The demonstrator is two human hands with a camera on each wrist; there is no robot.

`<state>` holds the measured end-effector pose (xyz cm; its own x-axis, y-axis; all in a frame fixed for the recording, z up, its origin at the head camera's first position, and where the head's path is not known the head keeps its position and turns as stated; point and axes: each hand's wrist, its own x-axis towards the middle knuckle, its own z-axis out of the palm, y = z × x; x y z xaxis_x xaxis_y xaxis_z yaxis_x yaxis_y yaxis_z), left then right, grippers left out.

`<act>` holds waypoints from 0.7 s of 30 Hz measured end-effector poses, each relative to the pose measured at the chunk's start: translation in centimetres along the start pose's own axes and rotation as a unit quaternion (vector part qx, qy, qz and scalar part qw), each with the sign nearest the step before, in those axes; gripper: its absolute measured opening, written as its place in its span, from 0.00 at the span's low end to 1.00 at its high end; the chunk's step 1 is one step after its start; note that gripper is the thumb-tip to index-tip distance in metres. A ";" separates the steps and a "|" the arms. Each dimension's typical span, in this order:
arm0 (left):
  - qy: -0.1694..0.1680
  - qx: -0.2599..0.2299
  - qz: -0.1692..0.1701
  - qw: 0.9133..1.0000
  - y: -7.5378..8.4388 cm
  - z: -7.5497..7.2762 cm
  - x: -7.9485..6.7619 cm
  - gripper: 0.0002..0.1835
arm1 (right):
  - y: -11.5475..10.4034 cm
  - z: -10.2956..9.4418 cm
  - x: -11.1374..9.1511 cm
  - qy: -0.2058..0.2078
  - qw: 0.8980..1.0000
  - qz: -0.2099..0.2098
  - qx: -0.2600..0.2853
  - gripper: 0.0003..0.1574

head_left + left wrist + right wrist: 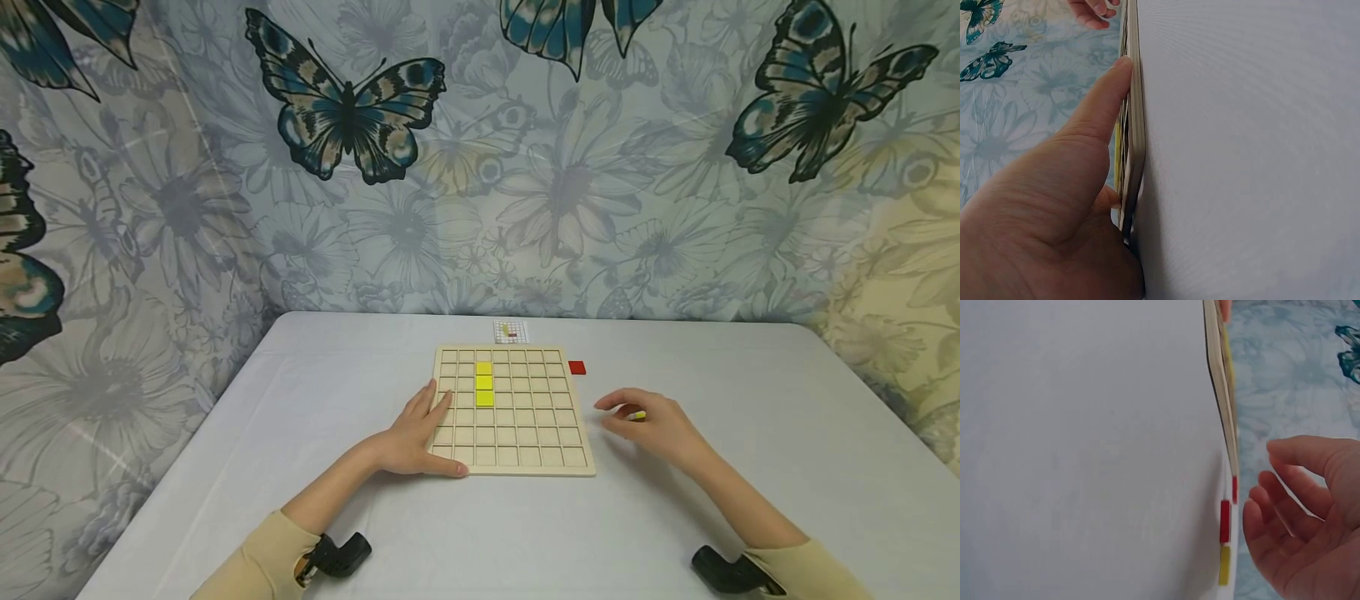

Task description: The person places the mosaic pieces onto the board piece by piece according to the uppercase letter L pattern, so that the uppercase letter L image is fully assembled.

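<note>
A wooden grid board lies on the table, with three yellow tiles in one column of its upper left part. My left hand rests on the board's left side with fingers spread, its thumb along the near edge. To the right of the board hovers my right hand, fingers loosely bent and nothing between them in the right wrist view. Beside it there, a red tile and a yellow tile lie on the table. Another red tile sits by the board's upper right corner.
A small card printed with a coloured grid lies beyond the board's far edge. White cloth covers the table. Behind stands a wall patterned with flowers and butterflies.
</note>
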<state>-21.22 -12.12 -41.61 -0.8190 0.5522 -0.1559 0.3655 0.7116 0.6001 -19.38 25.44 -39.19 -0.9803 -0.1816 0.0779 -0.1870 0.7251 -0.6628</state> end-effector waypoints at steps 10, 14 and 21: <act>-0.001 0.000 -0.001 1.000 0.0 0.0 0.0 0.62 | 1.5 -1.5 -0.9 0.014 0.999 0.024 -0.026 0.15; -0.001 -0.001 -0.001 1.000 0.0 0.0 0.0 0.62 | 2.1 -1.9 -1.1 0.014 0.999 0.020 -0.035 0.15; -0.002 -0.002 0.003 1.000 -0.1 0.1 0.1 0.62 | 2.9 -2.7 -1.3 0.023 0.998 -0.007 -0.059 0.16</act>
<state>-21.28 -12.11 -41.71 -0.8157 0.5572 -0.1554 0.3682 0.7072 0.6035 -18.84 29.59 -39.17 -0.9787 -0.1648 0.1223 -0.2051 0.7958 -0.5697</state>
